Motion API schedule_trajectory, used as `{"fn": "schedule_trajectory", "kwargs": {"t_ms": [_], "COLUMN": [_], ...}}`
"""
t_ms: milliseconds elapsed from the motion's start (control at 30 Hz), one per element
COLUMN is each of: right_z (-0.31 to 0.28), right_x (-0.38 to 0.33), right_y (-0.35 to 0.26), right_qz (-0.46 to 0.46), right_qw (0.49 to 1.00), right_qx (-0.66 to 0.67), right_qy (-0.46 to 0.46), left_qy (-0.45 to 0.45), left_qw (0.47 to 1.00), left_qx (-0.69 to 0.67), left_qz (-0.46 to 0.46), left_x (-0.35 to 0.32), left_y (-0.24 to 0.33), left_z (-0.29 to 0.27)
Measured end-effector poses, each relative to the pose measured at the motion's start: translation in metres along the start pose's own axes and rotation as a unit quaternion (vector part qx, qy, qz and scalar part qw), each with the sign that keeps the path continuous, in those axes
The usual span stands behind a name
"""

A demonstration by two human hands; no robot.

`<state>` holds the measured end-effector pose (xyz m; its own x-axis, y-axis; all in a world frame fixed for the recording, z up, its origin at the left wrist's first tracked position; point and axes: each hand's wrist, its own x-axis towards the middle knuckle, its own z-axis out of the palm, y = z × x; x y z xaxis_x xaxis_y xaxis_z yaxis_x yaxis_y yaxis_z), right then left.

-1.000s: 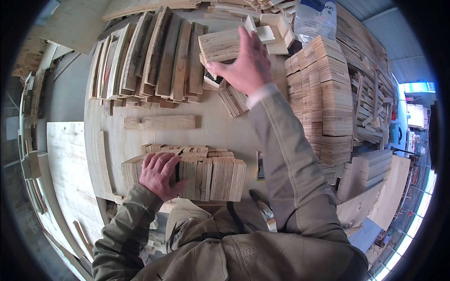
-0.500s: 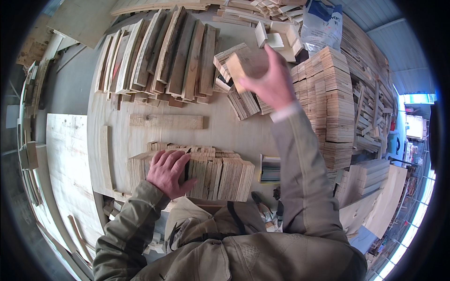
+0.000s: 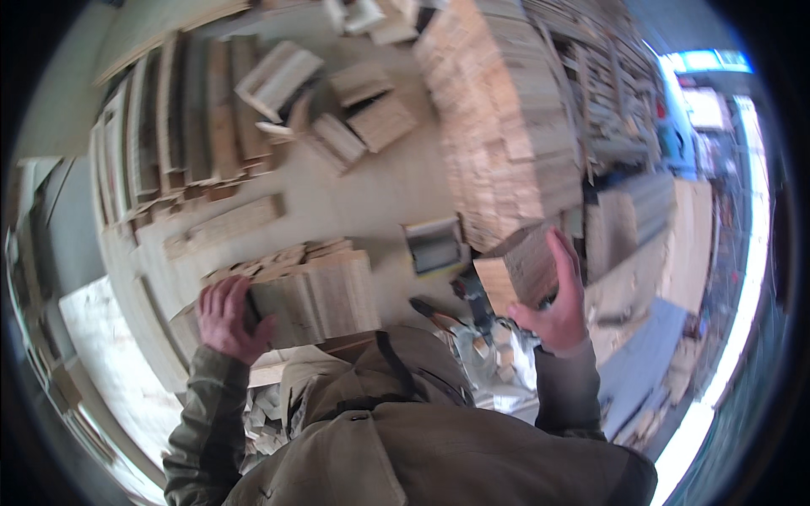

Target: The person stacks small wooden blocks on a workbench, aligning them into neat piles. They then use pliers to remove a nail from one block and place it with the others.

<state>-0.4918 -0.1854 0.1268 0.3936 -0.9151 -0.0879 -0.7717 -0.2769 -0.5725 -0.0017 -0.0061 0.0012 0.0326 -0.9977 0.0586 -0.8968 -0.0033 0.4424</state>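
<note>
A wooden block [image 3: 496, 285], which looks like a bundle of thin pieces, is held in my right hand [image 3: 558, 308], thumb on its near side and fingers on its right. It is beside the near end of a tall stack of wood pieces [image 3: 494, 126]. My left hand [image 3: 228, 320] lies over the left part of a row of thin upright wood pieces [image 3: 325, 291] at the table's near edge. Its fingers curl over the pieces beside a dark gap, with the thumb to the right. Motion blurs the scene somewhat.
Long boards [image 3: 194, 110] stand in a row at the far left, with a loose flat board [image 3: 224, 228] nearer. Several wood blocks [image 3: 384, 122] sit mid-table at the back. A small dark tray [image 3: 434, 244] with a yellow edge lies right of the row. White plastic bags [image 3: 498, 358] hang below.
My right hand has come from the far blocks toward me and to the right, carrying the wooden block. The view has turned rightward; my left hand stays on the row.
</note>
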Motion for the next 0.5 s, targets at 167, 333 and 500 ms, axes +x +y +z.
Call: {"fn": "schedule_trajectory", "kwargs": {"t_ms": [167, 333, 500], "right_z": [-0.014, -0.014, -0.009], "right_x": [-0.008, 0.008, 0.014], "right_y": [0.043, 0.075, 0.095], "right_qz": [0.018, -0.007, -0.013], "right_qw": [0.993, 0.985, 0.986], "right_qx": [-0.05, -0.077, -0.056], "right_qy": [0.104, 0.151, 0.157], "left_qy": [-0.017, -0.01, -0.01], "left_qw": [0.999, 0.998, 0.998], "left_qx": [0.051, 0.058, 0.061], "left_qz": [0.001, 0.016, 0.016], "left_x": [-0.003, -0.006, -0.007], "left_y": [-0.001, -0.007, -0.009], "left_z": [0.005, 0.01, 0.011]}}
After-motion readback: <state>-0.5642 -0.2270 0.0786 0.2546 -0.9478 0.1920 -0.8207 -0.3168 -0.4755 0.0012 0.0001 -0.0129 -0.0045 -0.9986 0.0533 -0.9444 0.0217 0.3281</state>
